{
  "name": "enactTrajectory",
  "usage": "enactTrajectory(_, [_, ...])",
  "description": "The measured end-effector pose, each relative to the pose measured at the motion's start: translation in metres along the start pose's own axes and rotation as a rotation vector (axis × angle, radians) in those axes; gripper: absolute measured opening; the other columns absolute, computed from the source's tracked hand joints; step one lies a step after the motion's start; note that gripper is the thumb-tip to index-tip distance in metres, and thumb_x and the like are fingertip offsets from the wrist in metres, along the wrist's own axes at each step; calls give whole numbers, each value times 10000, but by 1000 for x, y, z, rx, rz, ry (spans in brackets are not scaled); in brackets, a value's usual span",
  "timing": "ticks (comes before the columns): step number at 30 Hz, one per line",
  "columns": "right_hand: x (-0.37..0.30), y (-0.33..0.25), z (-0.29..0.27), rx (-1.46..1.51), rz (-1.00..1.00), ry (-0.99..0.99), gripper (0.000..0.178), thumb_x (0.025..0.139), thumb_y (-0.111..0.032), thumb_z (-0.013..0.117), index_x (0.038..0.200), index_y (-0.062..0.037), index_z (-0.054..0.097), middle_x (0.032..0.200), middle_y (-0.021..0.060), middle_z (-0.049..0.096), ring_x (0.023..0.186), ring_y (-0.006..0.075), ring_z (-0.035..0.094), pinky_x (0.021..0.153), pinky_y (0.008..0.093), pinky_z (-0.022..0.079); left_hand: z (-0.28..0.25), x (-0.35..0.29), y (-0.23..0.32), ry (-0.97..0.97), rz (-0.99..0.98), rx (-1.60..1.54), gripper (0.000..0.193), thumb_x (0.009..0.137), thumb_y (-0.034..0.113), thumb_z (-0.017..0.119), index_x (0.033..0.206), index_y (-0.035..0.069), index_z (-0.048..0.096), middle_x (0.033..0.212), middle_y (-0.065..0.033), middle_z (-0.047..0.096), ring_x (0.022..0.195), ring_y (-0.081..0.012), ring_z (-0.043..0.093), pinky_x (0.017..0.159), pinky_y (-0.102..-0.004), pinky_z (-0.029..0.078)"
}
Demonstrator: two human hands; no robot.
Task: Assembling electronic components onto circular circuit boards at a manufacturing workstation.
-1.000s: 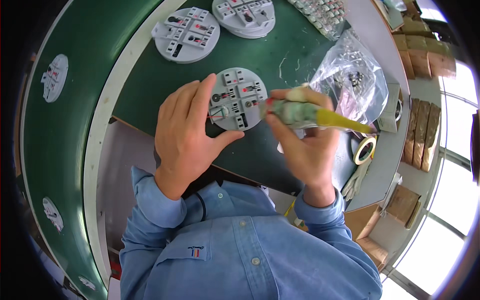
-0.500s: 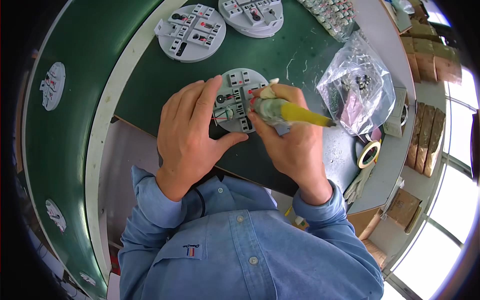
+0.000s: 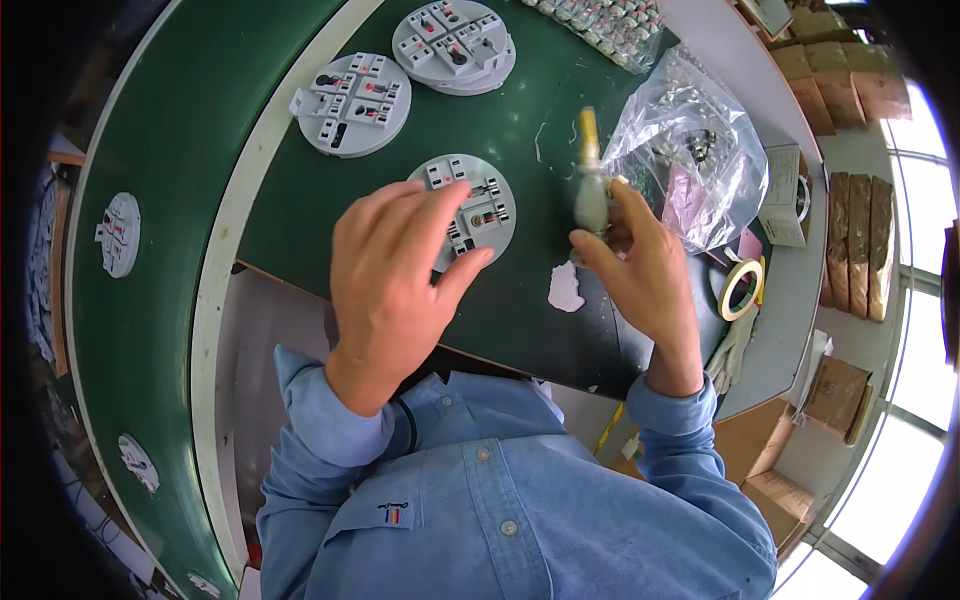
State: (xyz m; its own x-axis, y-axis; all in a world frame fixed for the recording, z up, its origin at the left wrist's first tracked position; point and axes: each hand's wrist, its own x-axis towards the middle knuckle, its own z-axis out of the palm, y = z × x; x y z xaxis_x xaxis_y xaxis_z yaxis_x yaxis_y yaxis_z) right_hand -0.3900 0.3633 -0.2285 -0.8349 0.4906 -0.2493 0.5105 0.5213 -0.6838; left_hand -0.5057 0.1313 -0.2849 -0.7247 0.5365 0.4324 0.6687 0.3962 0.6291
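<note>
A grey round plate [image 3: 500,235] with raised blocks, small black parts and red bits lies on the dark green table. My left hand [image 3: 395,270] is over its left side, thumb and fingers apart and curved, hiding part of it; I cannot tell whether the fingertips touch it. To the right of the plate, my right hand [image 3: 645,260] grips a small whitish bottle-shaped tool [image 3: 591,205] between thumb and fingers. The tool's yellow tapered end [image 3: 588,135] points away from me. Slight blur hides its finer detail.
Similar grey plates [image 3: 355,105] lie at the far left, some stacked [image 3: 455,45]. On the right are a clear plastic bag of metal parts [image 3: 700,150], a tape roll [image 3: 740,290], gloves [image 3: 735,350] and a white scrap [image 3: 565,288]. A curved green belt [image 3: 165,330] carries more plates.
My right hand has moved right, off the plate, with the tool, whose yellow end has swung from pointing right to pointing away. My left hand stays at the plate. The view has shifted slightly.
</note>
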Motion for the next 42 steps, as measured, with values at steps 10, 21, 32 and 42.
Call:
enactTrajectory(10, [65,54,-64,-82,-98,313,397,987,-223,774,1301,18,740,1069,169,795,933,228,766,871,358,592,16,19,-1,-25,61,-152,193,837,-16,873,1002,54,800,936,-89,795,913,-277,746,854,-411,581])
enactTrajectory(21, [190,139,-67,-631,-169,492,410,994,-349,676,1211,-14,765,1190,259,759,1169,427,715,1001,516,533,3,31,-15,-233,145,-178,245,836,28,882,1066,58,805,984,-109,804,952,-308,770,1019,-486,581])
enactTrajectory(32, [154,88,-63,-315,-229,283,309,973,-282,741,1082,7,762,1048,198,768,975,361,745,907,450,562,-27,20,-10,-347,22,84,838,656,167,1004,1430,64,699,1521,-210,641,1333,-399,654,1132,-513,526])
enactTrajectory(42, [172,122,-65,-15,-159,469,184,997,-121,701,1069,40,755,902,49,749,835,93,665,744,300,518,-48,13,-21,-266,-623,-960,565,1102,459,664,1311,-63,718,1177,-183,781,915,-203,750,810,-325,597])
